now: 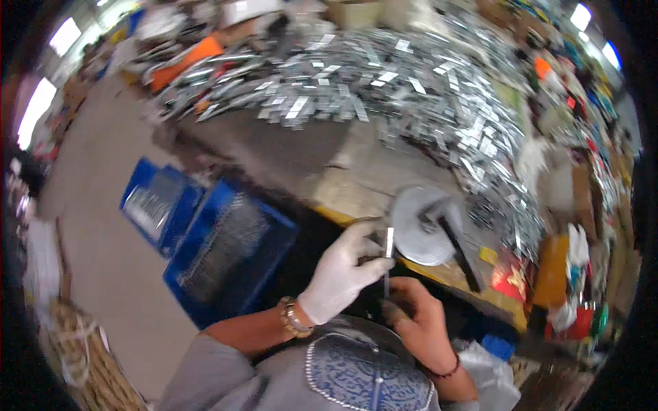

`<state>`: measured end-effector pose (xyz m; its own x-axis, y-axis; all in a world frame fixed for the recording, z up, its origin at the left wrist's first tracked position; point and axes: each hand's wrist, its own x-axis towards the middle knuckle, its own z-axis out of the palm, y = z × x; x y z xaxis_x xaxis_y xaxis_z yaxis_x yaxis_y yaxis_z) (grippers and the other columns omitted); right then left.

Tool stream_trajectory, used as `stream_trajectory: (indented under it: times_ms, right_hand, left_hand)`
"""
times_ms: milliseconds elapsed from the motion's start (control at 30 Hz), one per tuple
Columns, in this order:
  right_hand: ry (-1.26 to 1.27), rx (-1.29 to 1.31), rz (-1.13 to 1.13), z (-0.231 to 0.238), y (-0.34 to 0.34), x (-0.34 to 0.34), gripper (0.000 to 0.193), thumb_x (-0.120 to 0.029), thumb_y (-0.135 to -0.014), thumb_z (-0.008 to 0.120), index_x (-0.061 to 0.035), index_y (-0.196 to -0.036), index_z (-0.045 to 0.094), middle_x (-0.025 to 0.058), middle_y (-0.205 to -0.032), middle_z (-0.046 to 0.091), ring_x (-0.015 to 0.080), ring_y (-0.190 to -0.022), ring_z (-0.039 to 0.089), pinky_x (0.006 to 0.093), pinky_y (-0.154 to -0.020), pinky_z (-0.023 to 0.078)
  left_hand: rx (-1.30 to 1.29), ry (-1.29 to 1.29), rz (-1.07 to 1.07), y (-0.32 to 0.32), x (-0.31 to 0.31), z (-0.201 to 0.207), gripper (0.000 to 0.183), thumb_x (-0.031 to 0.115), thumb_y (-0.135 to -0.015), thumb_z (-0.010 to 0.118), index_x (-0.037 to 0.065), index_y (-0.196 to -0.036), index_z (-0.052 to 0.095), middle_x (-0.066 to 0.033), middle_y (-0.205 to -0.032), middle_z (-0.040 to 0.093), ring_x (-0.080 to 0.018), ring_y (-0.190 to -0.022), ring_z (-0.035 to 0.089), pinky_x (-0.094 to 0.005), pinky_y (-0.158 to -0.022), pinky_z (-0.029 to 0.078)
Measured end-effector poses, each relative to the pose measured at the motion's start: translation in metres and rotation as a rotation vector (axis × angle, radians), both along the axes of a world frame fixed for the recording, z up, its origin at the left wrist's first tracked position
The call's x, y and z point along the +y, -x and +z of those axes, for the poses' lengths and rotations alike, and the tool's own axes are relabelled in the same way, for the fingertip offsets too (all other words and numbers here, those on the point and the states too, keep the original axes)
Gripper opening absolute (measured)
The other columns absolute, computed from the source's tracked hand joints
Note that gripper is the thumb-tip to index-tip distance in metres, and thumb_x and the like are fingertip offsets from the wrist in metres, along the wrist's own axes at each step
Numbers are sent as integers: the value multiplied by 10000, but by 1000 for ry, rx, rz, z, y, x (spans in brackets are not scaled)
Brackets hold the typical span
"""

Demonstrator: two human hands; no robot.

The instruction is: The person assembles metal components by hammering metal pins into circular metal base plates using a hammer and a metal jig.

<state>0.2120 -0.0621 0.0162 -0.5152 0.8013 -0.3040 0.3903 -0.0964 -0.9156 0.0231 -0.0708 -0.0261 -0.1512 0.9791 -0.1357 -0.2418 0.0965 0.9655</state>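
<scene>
Hands meet just off the near edge of the bench (384, 181), over a dark gap. Left hand (340, 270) in a white glove, beaded bracelet (293, 317) at the wrist, fingers (373, 267) pinched together on a small bright metal strip (389, 242) held upright. Right hand (418, 322) bare, dark cord at the wrist, fingers curled around a thin dark piece directly under the strip (too blurred to tell exactly what, or how tightly gripped). Strip just in front of a round grey metal disc (419, 222) lying on the bench edge, with a dark bar (458, 253) slanting across beside it. Huge heap of similar shiny metal strips (411, 89) piled over the far and right part of the bench. Two blue crates (226, 246) on the floor to the left, filled with rows of metal pieces. Red and yellow package (508, 281) near the bench corner at right. Patterned blue cap brim (363, 373) at the bottom edge.
</scene>
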Motion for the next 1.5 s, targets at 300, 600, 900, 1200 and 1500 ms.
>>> stream_trajectory:
  times_ms: [300, 600, 900, 1200, 1500]
  right_hand:
    - [-308, 97, -420, -22, -28, 29, 386, -23, -1022, 586, -29, -1408, 595, 5, -1003, 608, 49, -723, 544, 196, -578, 421]
    - [-270, 40, -507, -27, -13, 34, 327, -91, -1030, 598, -45, -1349, 652, -10, -913, 616, 38, -640, 510, 196, -525, 367]
    - [-289, 84, -541, -37, -28, 35, 303, -72, -1023, 591, -37, -1318, 654, 15, -964, 668, 42, -633, 524, 188, -525, 382]
    - [-81, 118, -491, -18, -24, 31, 285, 46, -939, 630, 16, -1212, 704, 54, -996, 729, 104, -830, 643, 255, -735, 516]
    - [-258, 96, -436, -34, -32, 29, 279, 52, -893, 689, 16, -1166, 734, 150, -1061, 769, 227, -963, 740, 333, -885, 566]
  left_hand:
    - [354, 208, 514, 126, -54, -57, 537, 169, -909, 771, -33, -1366, 573, -167, -1164, 729, -214, -1038, 702, -335, -935, 544]
    - [616, 579, 887, 256, -124, -188, 528, 179, -837, 802, -21, -1298, 639, -151, -1118, 755, -247, -1009, 731, -363, -893, 567]
    - [808, 644, 935, 290, -90, -221, 461, 217, -849, 834, 16, -1234, 680, -185, -1078, 766, -331, -1005, 739, -413, -899, 562]
    - [1029, 96, 1129, 237, -13, -71, 175, 81, -970, 743, 29, -1134, 707, -117, -961, 738, -177, -866, 719, -331, -811, 564]
    - [1255, -47, 235, 124, 143, 60, 520, 351, -901, 798, 55, -1310, 670, -192, -1251, 717, -384, -1131, 697, -448, -950, 553]
